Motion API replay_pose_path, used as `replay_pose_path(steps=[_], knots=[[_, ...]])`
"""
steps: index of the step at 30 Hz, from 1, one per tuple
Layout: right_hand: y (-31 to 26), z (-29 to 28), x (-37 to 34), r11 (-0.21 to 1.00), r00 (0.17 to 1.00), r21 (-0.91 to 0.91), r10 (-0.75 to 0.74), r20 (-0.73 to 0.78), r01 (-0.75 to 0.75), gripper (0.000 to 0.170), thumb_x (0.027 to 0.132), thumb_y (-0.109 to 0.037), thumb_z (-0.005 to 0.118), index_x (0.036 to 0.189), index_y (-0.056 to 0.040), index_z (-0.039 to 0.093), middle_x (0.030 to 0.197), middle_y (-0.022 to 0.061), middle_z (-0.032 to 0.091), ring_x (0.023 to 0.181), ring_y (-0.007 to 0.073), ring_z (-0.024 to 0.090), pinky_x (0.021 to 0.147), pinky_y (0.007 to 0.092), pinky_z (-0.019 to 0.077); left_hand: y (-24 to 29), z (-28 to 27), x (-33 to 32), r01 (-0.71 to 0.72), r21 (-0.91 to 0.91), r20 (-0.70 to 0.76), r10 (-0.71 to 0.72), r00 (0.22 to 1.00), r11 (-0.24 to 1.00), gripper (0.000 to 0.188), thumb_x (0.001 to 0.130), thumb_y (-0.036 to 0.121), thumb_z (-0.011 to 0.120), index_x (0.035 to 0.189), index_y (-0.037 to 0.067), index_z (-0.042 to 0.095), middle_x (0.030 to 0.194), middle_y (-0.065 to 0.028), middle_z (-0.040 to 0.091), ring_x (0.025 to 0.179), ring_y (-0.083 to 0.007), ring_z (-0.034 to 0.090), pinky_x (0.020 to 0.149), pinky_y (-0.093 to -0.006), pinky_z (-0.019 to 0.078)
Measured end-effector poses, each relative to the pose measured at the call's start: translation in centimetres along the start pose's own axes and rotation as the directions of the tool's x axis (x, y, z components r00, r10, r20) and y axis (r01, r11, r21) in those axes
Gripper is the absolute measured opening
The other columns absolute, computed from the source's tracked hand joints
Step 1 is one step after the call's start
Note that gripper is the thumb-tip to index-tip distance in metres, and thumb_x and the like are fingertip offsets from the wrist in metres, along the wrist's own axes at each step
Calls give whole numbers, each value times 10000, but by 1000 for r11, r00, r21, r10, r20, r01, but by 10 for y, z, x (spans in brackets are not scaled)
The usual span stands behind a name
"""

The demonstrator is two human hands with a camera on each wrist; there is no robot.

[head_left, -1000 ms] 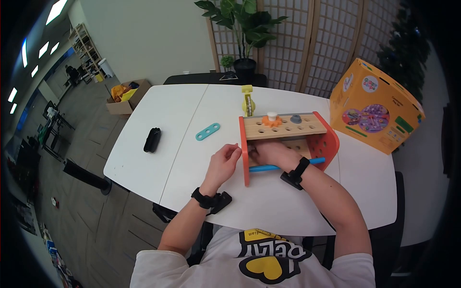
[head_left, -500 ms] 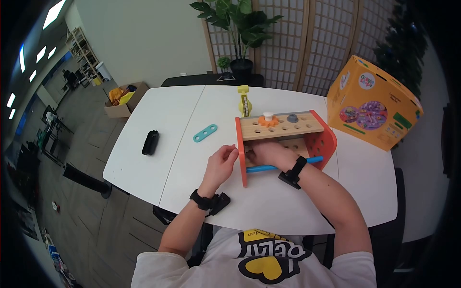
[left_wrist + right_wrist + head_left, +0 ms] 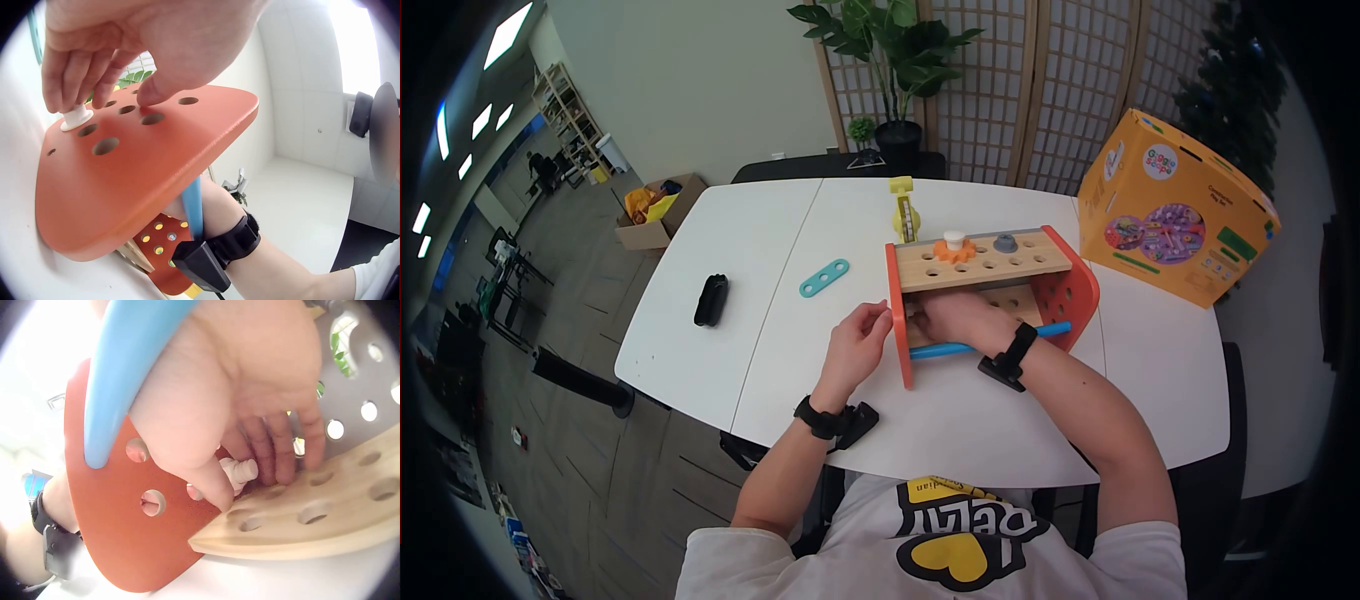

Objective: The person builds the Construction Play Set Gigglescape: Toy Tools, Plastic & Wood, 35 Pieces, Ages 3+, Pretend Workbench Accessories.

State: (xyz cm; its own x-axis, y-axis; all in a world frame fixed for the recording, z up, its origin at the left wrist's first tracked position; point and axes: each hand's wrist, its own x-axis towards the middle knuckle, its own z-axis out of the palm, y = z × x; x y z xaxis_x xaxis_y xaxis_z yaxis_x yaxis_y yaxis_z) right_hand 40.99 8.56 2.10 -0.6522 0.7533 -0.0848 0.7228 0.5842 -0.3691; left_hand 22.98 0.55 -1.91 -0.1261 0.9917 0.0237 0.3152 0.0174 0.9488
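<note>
A wooden toy workbench (image 3: 985, 262) with red side panels and a blue bar stands on the table. Outside its left red panel (image 3: 156, 169), my left hand (image 3: 858, 345) has its fingertips around the flanged head of a white bolt (image 3: 76, 119), while the thumb rests on the panel. My right hand (image 3: 965, 318) reaches under the top board, behind the blue bar (image 3: 945, 351). In the right wrist view, its thumb and index finger pinch the white bolt's inner end (image 3: 244, 471), close to the wooden shelf (image 3: 300, 531). The other right fingers are spread beside it.
On the bench top sit an orange gear (image 3: 954, 247) with a white knob and a grey piece (image 3: 1005, 243). A yellow toy tool (image 3: 905, 212) stands behind it. To the left lie a teal strip (image 3: 824, 278) and a black case (image 3: 711, 300). A large orange box (image 3: 1175, 210) stands right.
The head view has shifted slightly. Both hands stay at the left red panel, with the right still inside the workbench.
</note>
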Motion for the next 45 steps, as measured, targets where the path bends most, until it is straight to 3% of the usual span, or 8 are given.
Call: replay_pose_path(steps=[3, 12, 16, 21, 24, 33, 39, 45], knots=[[1, 0, -2, 997, 992, 75, 0, -123, 10, 293, 816, -11, 643, 1107, -20, 669, 1094, 204, 694, 1037, 376, 667, 889, 447, 553, 2, 0, -1, 2, -1, 0, -2, 1000, 1000, 373, 1021, 254, 590, 1234, -48, 640, 1067, -163, 750, 996, -206, 713, 895, -309, 532], [-1, -1, -2, 1000, 998, 20, 6, 70, -7, 294, 848, -38, 640, 1140, -11, 650, 1121, 204, 686, 1045, 370, 666, 907, 436, 556, 2, 0, -1, 13, 17, 5, -13, 1000, 1000, 377, 1020, 267, 592, 1227, -42, 646, 1050, -157, 752, 986, -201, 711, 890, -313, 531], [7, 9, 0, 999, 998, 45, -14, -63, 17, 258, 846, -95, 639, 1089, -19, 680, 1054, 211, 696, 978, 376, 676, 872, 441, 556, -4, 0, 2, 8, 16, 13, -9, 1000, 1000, 380, 1019, 270, 592, 1226, -44, 646, 1055, -158, 752, 988, -202, 710, 893, -314, 530], [8, 8, 3, 999, 998, 15, -40, -54, 41, 314, 839, -52, 648, 1151, -8, 640, 1119, 213, 683, 1042, 375, 667, 895, 436, 561, -3, 1, 0, -7, -16, 7, 7, 1000, 1000, 391, 1017, 272, 593, 1238, -48, 642, 1075, -167, 750, 1009, -208, 712, 904, -315, 529], [6, 6, 6, 1000, 996, 0, 11, 84, -11, 314, 841, -50, 645, 1152, -10, 642, 1120, 211, 684, 1041, 377, 665, 894, 438, 559, -1, 0, 0, 4, 6, 12, -4, 1000, 1000, 393, 1015, 268, 596, 1242, -50, 639, 1084, -172, 749, 1016, -213, 713, 908, -313, 529], [-4, -5, -4, 999, 999, 51, 14, -40, -12, 292, 852, -50, 637, 1142, -15, 638, 1128, 206, 679, 1056, 386, 653, 910, 449, 548, -1, 0, 0, -13, -3, 13, 13, 1000, 1000, 391, 1012, 264, 600, 1229, -59, 639, 1070, -170, 752, 1003, -212, 716, 899, -310, 533], [10, 5, 1, 995, 999, 86, -52, -10, 53, 295, 869, -111, 620, 1150, -33, 662, 1096, 210, 694, 1045, 381, 661, 908, 435, 538, 2, -1, 0, 8, 30, 15, -8, 1000, 1000, 381, 1015, 255, 595, 1226, -59, 638, 1056, -167, 752, 998, -212, 717, 893, -311, 533], [5, 0, -5, 987, 999, 162, 11, 38, -17, 343, 892, -139, 630, 1218, -32, 642, 1180, 188, 685, 1102, 369, 642, 922, 431, 539, 6, -6, 0, 7, -13, 79, -6, 997, 1000, 398, 1022, 277, 588, 1244, -50, 628, 1108, -172, 737, 1037, -218, 703, 923, -310, 519]])
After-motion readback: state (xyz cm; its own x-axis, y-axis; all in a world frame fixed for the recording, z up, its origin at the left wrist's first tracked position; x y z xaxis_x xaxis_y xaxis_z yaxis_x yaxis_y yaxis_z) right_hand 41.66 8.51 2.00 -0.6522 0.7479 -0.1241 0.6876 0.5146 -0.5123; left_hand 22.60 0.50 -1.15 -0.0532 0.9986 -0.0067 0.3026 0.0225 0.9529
